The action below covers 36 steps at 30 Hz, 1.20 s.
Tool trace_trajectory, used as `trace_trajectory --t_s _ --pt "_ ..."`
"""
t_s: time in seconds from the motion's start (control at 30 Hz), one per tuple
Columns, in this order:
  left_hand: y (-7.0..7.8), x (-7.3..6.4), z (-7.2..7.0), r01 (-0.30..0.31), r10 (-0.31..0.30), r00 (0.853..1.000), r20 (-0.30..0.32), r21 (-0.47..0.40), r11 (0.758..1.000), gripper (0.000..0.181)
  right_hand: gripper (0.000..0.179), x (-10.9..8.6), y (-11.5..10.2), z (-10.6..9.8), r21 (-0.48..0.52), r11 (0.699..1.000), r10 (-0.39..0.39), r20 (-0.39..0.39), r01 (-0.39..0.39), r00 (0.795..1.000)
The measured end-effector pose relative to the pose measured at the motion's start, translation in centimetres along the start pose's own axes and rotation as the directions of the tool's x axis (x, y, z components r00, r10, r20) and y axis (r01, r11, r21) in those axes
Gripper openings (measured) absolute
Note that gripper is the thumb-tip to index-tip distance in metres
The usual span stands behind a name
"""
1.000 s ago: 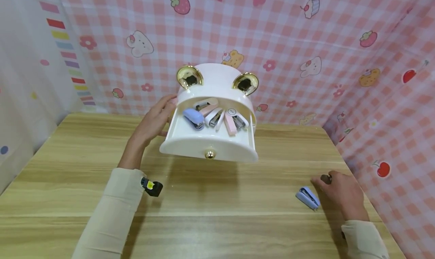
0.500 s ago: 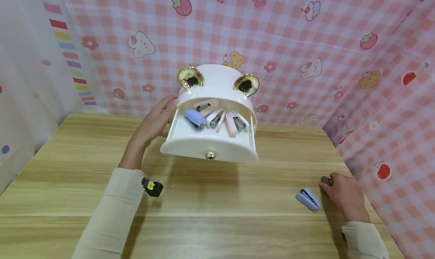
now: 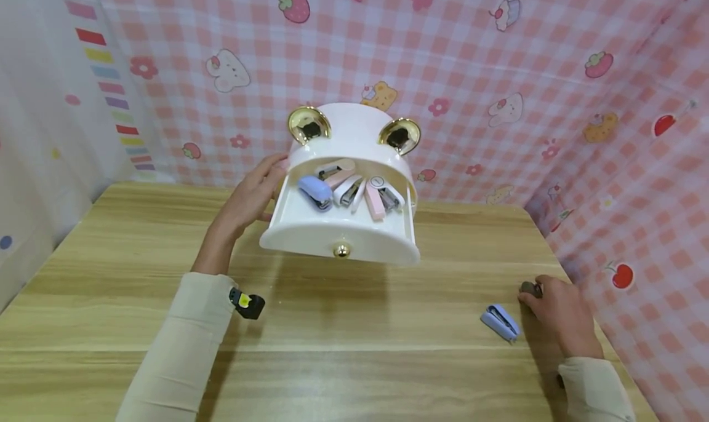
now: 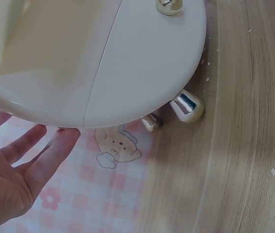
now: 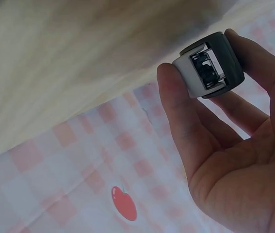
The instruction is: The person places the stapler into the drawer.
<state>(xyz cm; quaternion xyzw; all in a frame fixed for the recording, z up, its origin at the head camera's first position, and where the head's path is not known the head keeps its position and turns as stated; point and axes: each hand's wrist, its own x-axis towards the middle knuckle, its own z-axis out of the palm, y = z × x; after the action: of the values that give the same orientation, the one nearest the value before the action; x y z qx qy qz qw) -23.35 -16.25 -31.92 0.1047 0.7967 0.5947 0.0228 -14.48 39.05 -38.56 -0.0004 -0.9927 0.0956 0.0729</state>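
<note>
A white drawer box (image 3: 354, 130) with two gold ear-like rounds stands at the table's back, its drawer (image 3: 340, 240) pulled out. Inside lie several mini staplers: a blue one (image 3: 315, 192), pink ones (image 3: 375, 205) and white ones. My left hand (image 3: 250, 191) rests against the box's left side, fingers fairly straight; in the left wrist view those fingertips touch its wall. At the right, my right hand (image 3: 562, 314) pinches a dark grey-green mini stapler (image 5: 219, 63) between thumb and fingers. Another blue mini stapler (image 3: 501, 322) lies on the table just left of that hand.
The wooden table (image 3: 332, 373) ends at the right beside a pink checked cloth (image 3: 637, 225), which also hangs behind the box. A gold knob (image 3: 341, 250) sticks out of the drawer front. Short gold feet (image 4: 188, 107) hold the box up.
My right thumb has drawn in slightly to the right, away from the blue stapler, with the dark stapler still pinched. The left hand, box and drawer look the same.
</note>
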Motion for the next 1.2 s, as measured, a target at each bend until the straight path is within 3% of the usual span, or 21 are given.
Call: trace_trajectory --t_s 0.13,0.27,0.53,0.7,0.77,0.93,1.2 --pt "-0.1 0.2 0.0 0.000 0.000 1.000 -0.004 -0.003 1.000 0.067 0.029 0.0 -0.5 -0.5 0.005 1.000 -0.016 -0.025 0.016 1.000" --pt "-0.1 0.2 -0.1 -0.004 0.004 1.000 0.001 -0.007 1.000 0.066 0.030 0.2 -1.4 -1.4 -0.006 0.998 -0.069 -0.097 0.069 0.993" --pt "-0.2 0.1 0.0 -0.011 0.011 1.000 0.007 -0.018 1.000 0.065 0.022 0.3 -4.7 -3.3 -0.018 0.986 -0.164 -0.161 0.163 0.973" --pt "-0.1 0.1 0.1 -0.016 0.016 1.000 0.001 -0.021 1.000 0.063 0.026 0.8 -6.4 -4.8 -0.062 0.967 -0.256 -0.262 0.249 0.930" --pt "-0.1 0.1 0.1 -0.017 0.017 1.000 0.000 -0.023 1.000 0.063 0.026 1.0 -7.1 -5.6 -0.068 0.962 -0.274 -0.275 0.266 0.921" --pt "-0.2 0.1 0.0 -0.018 0.018 1.000 0.000 -0.023 1.000 0.064 0.029 1.2 -8.9 -7.4 -0.051 0.963 -0.268 -0.282 0.265 0.921" --pt "-0.2 0.1 0.0 -0.023 0.023 1.000 -0.006 -0.015 1.000 0.067 0.035 1.7 -13.0 -9.5 -0.084 0.933 -0.356 -0.343 0.349 0.869"
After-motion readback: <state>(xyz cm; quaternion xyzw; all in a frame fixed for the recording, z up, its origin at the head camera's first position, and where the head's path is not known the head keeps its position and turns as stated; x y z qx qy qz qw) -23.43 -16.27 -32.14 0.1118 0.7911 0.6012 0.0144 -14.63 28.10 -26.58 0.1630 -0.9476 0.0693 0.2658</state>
